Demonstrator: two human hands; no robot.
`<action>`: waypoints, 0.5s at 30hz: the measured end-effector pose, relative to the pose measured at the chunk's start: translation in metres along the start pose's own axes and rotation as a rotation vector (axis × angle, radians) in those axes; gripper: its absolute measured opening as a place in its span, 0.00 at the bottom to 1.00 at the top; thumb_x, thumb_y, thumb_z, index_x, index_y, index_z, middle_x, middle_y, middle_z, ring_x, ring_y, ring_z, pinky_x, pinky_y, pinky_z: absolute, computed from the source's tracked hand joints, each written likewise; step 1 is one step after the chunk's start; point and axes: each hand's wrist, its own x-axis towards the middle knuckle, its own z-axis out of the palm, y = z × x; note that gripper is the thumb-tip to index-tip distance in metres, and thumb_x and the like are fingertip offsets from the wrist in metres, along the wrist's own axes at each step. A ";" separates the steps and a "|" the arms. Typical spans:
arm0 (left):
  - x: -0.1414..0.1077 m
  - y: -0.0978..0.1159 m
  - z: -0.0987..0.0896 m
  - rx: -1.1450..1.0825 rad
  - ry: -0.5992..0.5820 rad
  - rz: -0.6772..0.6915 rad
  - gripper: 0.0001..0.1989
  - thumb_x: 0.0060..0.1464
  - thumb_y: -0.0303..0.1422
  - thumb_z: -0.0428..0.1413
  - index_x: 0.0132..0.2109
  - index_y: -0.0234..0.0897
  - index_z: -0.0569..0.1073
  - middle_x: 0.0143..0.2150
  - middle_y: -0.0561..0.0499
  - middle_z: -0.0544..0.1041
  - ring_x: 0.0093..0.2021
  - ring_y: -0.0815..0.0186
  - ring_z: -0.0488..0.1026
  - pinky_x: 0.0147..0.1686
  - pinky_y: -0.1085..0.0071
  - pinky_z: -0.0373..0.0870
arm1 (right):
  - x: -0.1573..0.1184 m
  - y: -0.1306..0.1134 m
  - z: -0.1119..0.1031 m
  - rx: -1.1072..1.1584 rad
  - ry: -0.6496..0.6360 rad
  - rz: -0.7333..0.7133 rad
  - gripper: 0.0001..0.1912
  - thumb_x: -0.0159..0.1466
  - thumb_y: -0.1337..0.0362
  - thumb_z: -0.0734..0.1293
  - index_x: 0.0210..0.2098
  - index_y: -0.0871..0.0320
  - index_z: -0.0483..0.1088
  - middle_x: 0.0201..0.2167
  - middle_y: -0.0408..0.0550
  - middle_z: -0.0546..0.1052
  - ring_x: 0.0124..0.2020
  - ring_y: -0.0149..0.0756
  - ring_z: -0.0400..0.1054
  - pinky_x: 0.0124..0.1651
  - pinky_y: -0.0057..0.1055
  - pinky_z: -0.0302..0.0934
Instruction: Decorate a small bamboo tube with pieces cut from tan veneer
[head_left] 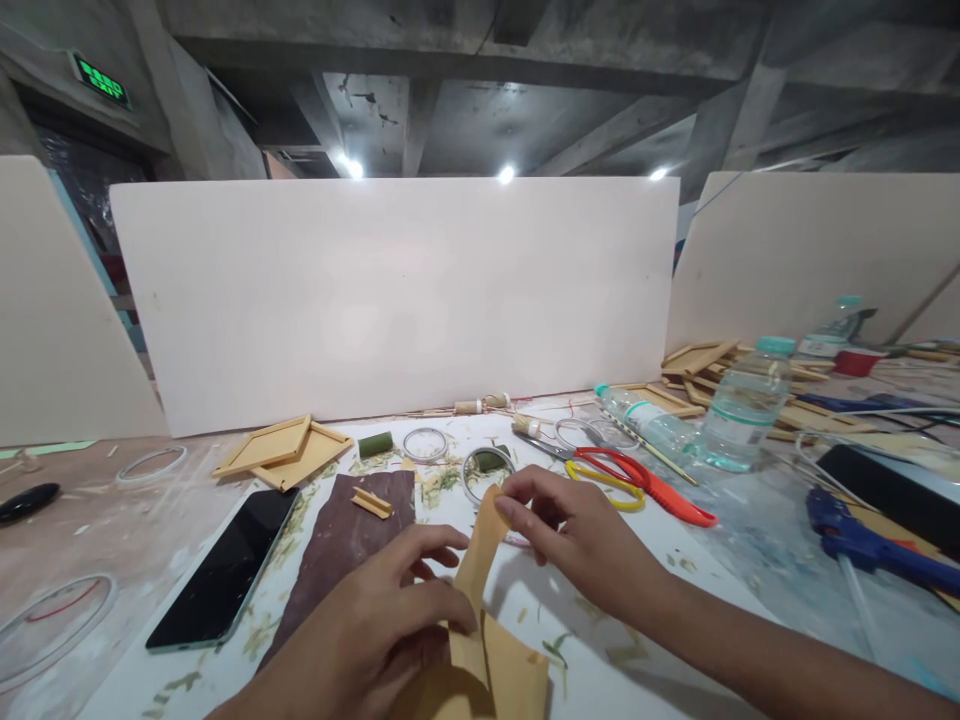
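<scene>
Holding a tan strip [480,560] at lower centre of the frame | right hand [577,540] is pinching its upper end closed | left hand [375,630] is pressing its lower part to the desk [675,560] | long axis is running up-right, between both hands | scissors [637,478] are lying beyond.

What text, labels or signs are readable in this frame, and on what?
None readable.
Green lit sign high on the wall, upper left: characters too blurred to read.
Upright water bottle: label band, no legible print.
Lying bottle: label too small to read.
Phone: screen dark.
</scene>
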 end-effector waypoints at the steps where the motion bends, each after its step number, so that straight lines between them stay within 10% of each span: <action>1: 0.001 -0.001 0.000 -0.011 0.002 -0.006 0.19 0.60 0.16 0.50 0.47 0.45 0.74 0.64 0.50 0.65 0.50 0.67 0.76 0.50 0.75 0.70 | 0.001 0.001 0.000 0.005 -0.004 0.007 0.11 0.73 0.55 0.63 0.39 0.54 0.71 0.25 0.38 0.74 0.21 0.30 0.70 0.28 0.27 0.62; 8: 0.000 -0.005 -0.001 0.019 0.098 -0.207 0.09 0.70 0.33 0.48 0.43 0.44 0.73 0.59 0.47 0.73 0.67 0.55 0.65 0.60 0.64 0.66 | -0.007 -0.007 0.002 -0.005 -0.008 -0.038 0.09 0.72 0.57 0.63 0.40 0.54 0.71 0.23 0.37 0.72 0.22 0.31 0.70 0.24 0.25 0.59; 15: 0.002 -0.002 0.000 0.010 0.203 -0.225 0.07 0.69 0.32 0.49 0.42 0.43 0.71 0.55 0.47 0.75 0.57 0.58 0.73 0.55 0.66 0.67 | -0.018 -0.012 0.000 -0.164 0.065 -0.350 0.03 0.72 0.64 0.64 0.42 0.52 0.71 0.24 0.36 0.76 0.22 0.27 0.70 0.26 0.23 0.60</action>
